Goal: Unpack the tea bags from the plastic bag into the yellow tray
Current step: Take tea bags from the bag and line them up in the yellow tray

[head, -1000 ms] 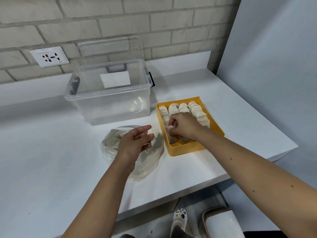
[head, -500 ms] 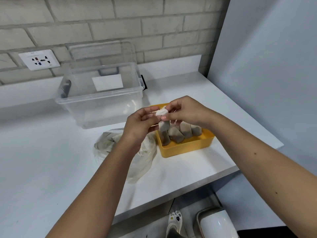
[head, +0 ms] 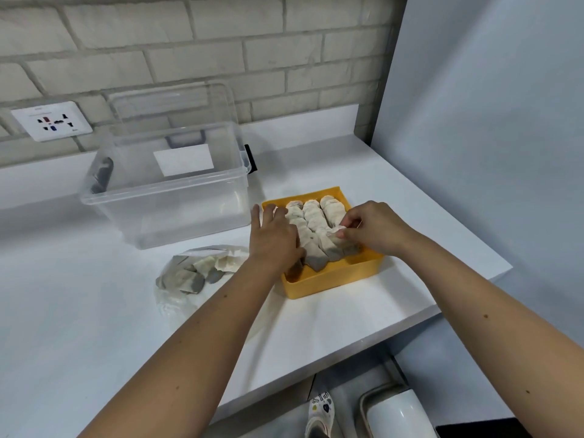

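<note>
The yellow tray (head: 335, 278) sits on the white counter and holds rows of pale tea bags (head: 313, 213) standing on edge. My right hand (head: 376, 227) is over the tray's right side, its fingertips pinching the top of a tea bag (head: 331, 240) among the front ones. My left hand (head: 275, 238) rests over the tray's left side with fingers spread, pressing against the row there. The clear plastic bag (head: 192, 275) lies flat left of the tray with several tea bags inside, partly hidden by my left forearm.
A clear storage box (head: 164, 197) with its lid propped behind stands at the back, left of the tray. A wall socket (head: 52, 124) is on the brick wall. The counter's front edge (head: 347, 346) runs close below the tray; a blue wall panel stands to the right.
Both hands held one tea bag up above the tray half a second ago. They have come down into the tray, the right hand keeping the bag, the left hand letting go and spreading.
</note>
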A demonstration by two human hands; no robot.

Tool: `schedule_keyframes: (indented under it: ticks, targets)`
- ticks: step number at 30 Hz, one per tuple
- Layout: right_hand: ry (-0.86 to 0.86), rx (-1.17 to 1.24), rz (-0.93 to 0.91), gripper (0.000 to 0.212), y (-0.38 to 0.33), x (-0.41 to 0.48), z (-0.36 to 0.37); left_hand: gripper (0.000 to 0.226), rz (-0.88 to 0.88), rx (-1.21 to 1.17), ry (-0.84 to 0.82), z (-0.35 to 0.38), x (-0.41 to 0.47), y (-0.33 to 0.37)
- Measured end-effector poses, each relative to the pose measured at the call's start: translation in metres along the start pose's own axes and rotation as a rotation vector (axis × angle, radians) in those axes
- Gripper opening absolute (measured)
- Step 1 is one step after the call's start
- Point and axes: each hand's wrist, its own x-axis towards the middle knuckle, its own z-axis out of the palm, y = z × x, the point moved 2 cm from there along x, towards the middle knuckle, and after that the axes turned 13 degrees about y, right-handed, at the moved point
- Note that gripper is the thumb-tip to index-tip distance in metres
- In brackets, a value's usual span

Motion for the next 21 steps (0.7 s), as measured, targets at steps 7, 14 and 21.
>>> schedule_keyframes:
  ticks: [7,14,21]
  targets:
    - [0.078,-0.001,0.004,0.013,0.013,0.003,-0.009,0.051,0.036,0.104,-0.068,0.01,0.007,0.008]
    - [-0.233,0.047,-0.108,0.016,-0.003,-0.002,0.012,0.034,-0.025,0.001,0.019,0.005,0.016,0.0]
    - [-0.1,-0.157,-0.124,0.008,0.001,0.011,0.042,0.028,-0.011,-0.021,0.039,0.007,0.02,0.001]
